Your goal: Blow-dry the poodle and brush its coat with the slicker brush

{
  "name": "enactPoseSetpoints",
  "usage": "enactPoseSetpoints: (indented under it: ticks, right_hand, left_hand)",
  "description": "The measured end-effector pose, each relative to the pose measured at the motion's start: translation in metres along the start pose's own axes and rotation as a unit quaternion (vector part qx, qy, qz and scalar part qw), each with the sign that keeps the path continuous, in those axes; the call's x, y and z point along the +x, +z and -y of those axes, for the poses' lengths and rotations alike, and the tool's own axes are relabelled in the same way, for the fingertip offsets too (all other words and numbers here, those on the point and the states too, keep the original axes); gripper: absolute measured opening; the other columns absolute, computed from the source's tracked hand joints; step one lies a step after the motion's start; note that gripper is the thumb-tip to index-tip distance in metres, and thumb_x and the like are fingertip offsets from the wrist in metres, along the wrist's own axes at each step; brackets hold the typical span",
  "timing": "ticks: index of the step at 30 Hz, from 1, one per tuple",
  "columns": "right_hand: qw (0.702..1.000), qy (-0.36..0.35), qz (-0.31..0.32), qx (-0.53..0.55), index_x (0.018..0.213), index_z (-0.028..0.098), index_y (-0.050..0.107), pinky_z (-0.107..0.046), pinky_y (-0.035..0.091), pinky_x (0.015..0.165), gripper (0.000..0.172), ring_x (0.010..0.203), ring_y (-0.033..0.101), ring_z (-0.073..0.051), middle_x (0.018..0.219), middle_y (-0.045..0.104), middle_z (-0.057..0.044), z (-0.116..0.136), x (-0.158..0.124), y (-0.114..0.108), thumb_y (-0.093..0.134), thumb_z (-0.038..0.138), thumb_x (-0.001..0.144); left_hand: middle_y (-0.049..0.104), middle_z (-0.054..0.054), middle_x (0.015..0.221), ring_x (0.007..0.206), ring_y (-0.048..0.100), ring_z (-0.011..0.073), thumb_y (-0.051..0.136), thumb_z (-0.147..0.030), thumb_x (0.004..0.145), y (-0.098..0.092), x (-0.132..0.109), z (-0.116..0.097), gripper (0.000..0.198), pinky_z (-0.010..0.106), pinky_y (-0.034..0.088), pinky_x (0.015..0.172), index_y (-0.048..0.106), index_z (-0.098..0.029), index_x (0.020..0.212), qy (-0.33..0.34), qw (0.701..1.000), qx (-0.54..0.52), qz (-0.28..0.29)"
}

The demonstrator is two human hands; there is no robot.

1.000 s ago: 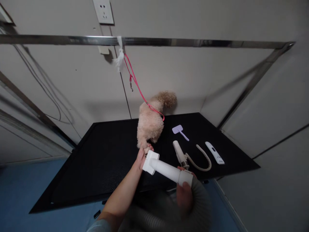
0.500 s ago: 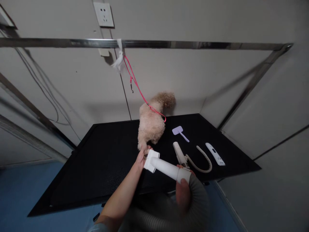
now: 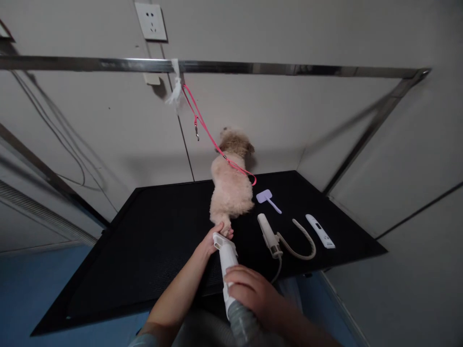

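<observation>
A small cream-coloured dog (image 3: 231,185) stands on the black grooming table with its back to me and its curly head toward the wall. A pink leash loop (image 3: 240,168) lies across its upper back. My left hand (image 3: 211,239) is closed around the dog's lower hind leg (image 3: 221,222). My right hand (image 3: 249,291) grips a white hose nozzle (image 3: 227,262) from above. The nozzle's wide, flat head sits close beside my left fingers and the dog's leg; whether it touches them, I cannot tell. A grey ribbed hose (image 3: 243,324) runs from its lower end toward me.
To the dog's right on the black table (image 3: 152,236) lie a lilac slicker brush (image 3: 268,200), white clippers (image 3: 269,235) with a cord (image 3: 307,241), and another white device (image 3: 320,231). A metal bar (image 3: 231,66) crosses above, with the leash tied to it by a white cloth (image 3: 176,86).
My right hand has swung the nozzle leftward, turning it from pointing left to pointing away from me. The dog's head has turned left. My left hand keeps its hold on the leg.
</observation>
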State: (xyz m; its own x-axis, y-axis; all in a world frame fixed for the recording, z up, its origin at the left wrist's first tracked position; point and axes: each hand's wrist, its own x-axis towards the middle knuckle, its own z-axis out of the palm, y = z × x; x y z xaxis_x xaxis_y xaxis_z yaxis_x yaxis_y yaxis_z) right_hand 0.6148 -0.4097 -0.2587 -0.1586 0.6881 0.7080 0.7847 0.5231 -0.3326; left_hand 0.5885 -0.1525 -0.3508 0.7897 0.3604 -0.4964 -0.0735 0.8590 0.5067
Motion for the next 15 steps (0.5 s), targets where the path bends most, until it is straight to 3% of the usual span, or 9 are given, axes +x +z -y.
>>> enactPoseSetpoints:
  ticks: [2,4,6,9,11,15]
  right_hand:
    - [0.998,-0.01,0.051,-0.036,0.109,0.024,0.07,-0.038,0.065,0.108,0.02,0.114,0.079,-0.02,0.11,0.081,-0.008,0.005,0.006,-0.001,0.051,0.02,0.109]
    - [0.999,-0.014,0.042,-0.031,0.108,0.023,0.07,-0.037,0.065,0.107,0.019,0.114,0.079,-0.021,0.108,0.081,-0.008,0.004,0.004,0.0,0.051,0.019,0.108]
    - [1.0,-0.004,-0.008,0.004,0.118,0.024,0.067,-0.039,0.065,0.107,0.019,0.118,0.079,-0.023,0.114,0.081,-0.009,-0.002,-0.002,0.005,0.059,0.018,0.103]
    - [0.99,0.032,-0.125,0.057,0.135,0.029,0.062,-0.042,0.067,0.104,0.055,0.118,0.08,-0.028,0.124,0.079,-0.009,-0.015,-0.012,0.015,0.082,0.02,0.084]
    - [0.975,0.068,-0.195,0.083,0.133,0.031,0.064,-0.041,0.069,0.099,0.068,0.113,0.082,-0.03,0.124,0.08,-0.008,-0.021,-0.016,0.023,0.09,0.02,0.072]
    - [0.949,0.103,-0.281,0.098,0.124,0.028,0.07,-0.045,0.07,0.095,0.061,0.107,0.084,-0.032,0.118,0.083,-0.009,-0.026,-0.017,0.034,0.089,0.019,0.067]
  left_hand:
    - [0.078,0.013,0.079,0.07,0.078,0.0214,0.057,-0.031,0.111,-0.002,0.001,-0.005,0.031,0.033,0.065,0.077,0.073,-0.01,0.096,-0.007,1.0,-0.001,-0.005]
    - [0.074,0.009,0.073,0.065,0.075,0.0194,0.054,-0.031,0.112,-0.002,0.001,-0.013,0.032,0.034,0.065,0.08,0.072,-0.011,0.094,0.01,1.0,0.007,0.002]
    - [0.071,0.007,0.069,0.062,0.073,0.0187,0.05,-0.029,0.113,-0.003,0.0,-0.022,0.036,0.034,0.064,0.08,0.071,-0.011,0.09,0.027,0.999,0.026,0.015]
    - [0.073,0.011,0.07,0.066,0.076,0.0229,0.048,-0.028,0.114,-0.007,0.0,-0.029,0.04,0.037,0.065,0.079,0.071,-0.009,0.087,0.018,0.998,0.053,0.019]
    - [0.075,0.014,0.072,0.069,0.078,0.0248,0.049,-0.028,0.113,-0.014,0.003,-0.028,0.039,0.038,0.065,0.078,0.072,-0.007,0.089,0.008,0.998,0.059,0.015]
    - [0.079,0.018,0.077,0.069,0.08,0.0268,0.06,-0.032,0.109,-0.03,0.015,-0.024,0.033,0.035,0.064,0.07,0.074,-0.006,0.094,-0.021,0.997,0.058,0.043]
